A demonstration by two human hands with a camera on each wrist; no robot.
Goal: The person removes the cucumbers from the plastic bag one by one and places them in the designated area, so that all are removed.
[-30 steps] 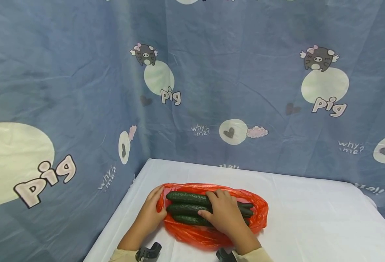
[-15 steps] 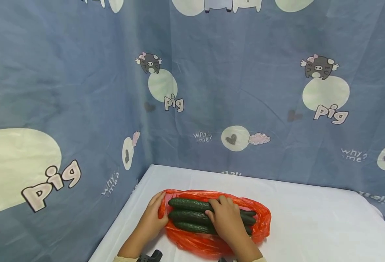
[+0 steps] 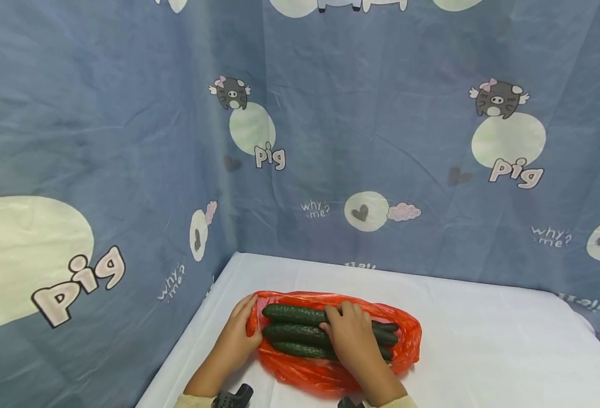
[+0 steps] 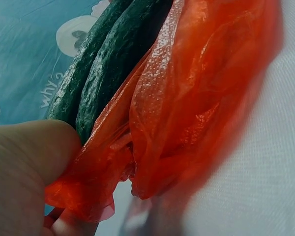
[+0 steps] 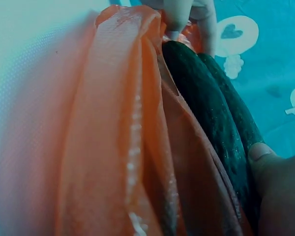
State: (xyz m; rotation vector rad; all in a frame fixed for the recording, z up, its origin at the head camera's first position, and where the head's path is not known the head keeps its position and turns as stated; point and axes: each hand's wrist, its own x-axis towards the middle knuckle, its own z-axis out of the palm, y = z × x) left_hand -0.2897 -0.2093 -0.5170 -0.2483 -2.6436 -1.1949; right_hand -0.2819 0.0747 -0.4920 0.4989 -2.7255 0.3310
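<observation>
Several dark green cucumbers (image 3: pixel 294 332) lie side by side in an opened red plastic bag (image 3: pixel 300 374). The left hand (image 3: pixel 235 339) pinches the bag's left edge; in the left wrist view its thumb (image 4: pixel 44 147) presses on the crumpled red plastic beside the cucumbers (image 4: pixel 105 69). Over the right part of the cucumbers lies the right hand (image 3: pixel 352 340), its fingers bent around the rearmost one. The right wrist view shows the right thumb (image 5: pixel 265 157) against a cucumber (image 5: pixel 206 108), while the undersides of the other fingers are hidden.
The bag rests on a white-covered table (image 3: pixel 483 340). A blue curtain (image 3: pixel 407 113) with pig prints hangs behind the table, and another stretch of it (image 3: pixel 126 141) runs along the left side.
The right hand's thumb and fingers have drawn closer together over the rear cucumber. The left hand keeps its place at the bag's edge. The head view has shifted slightly.
</observation>
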